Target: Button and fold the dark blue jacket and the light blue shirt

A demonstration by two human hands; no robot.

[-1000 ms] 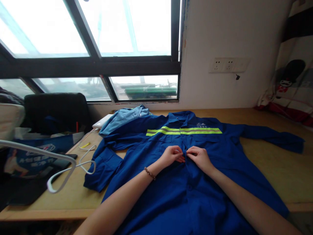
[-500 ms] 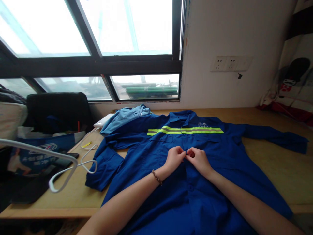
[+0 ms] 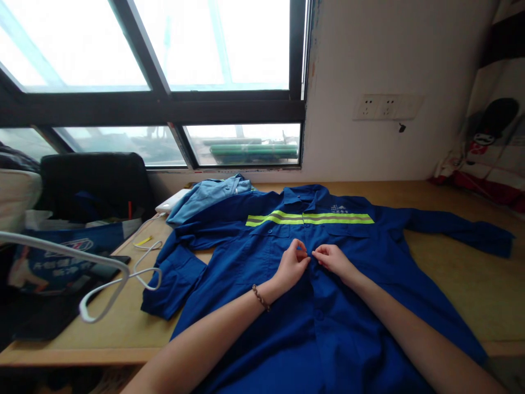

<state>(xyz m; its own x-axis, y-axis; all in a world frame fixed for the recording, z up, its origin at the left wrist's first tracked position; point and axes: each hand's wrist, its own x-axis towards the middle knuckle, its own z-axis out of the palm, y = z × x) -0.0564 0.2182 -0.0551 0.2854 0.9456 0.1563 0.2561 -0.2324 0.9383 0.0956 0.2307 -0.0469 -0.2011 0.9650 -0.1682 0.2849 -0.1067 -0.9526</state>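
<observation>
A dark blue work jacket (image 3: pixel 262 306) lies spread on the table, collar towards the wall, with a yellow-green reflective band (image 3: pixel 340 219) across its chest. Over the front placket, below that band, both my hands are close together. My left hand (image 3: pixel 293 264), with a braided bracelet at the wrist, pinches the jacket's front edge between thumb and forefinger. From the other side my right hand (image 3: pixel 334 261) pinches the placket with its fingertips. A small gap separates the two hands. Whatever button lies there is hidden. Lower on the placket a button (image 3: pixel 319 314) shows.
A folded light blue garment (image 3: pixel 209 197) lies by the left sleeve, beside a white box (image 3: pixel 170 201). A white cable (image 3: pixel 123 268) loops over the table's left side. A blue bag (image 3: pixel 61 251) and black chair back (image 3: pixel 98 180) stand left. The table's front edge (image 3: pixel 82 357) runs below.
My hands have drawn slightly apart at the placket, and the right fingers have straightened somewhat. The view has shifted a little; the jacket lies as before.
</observation>
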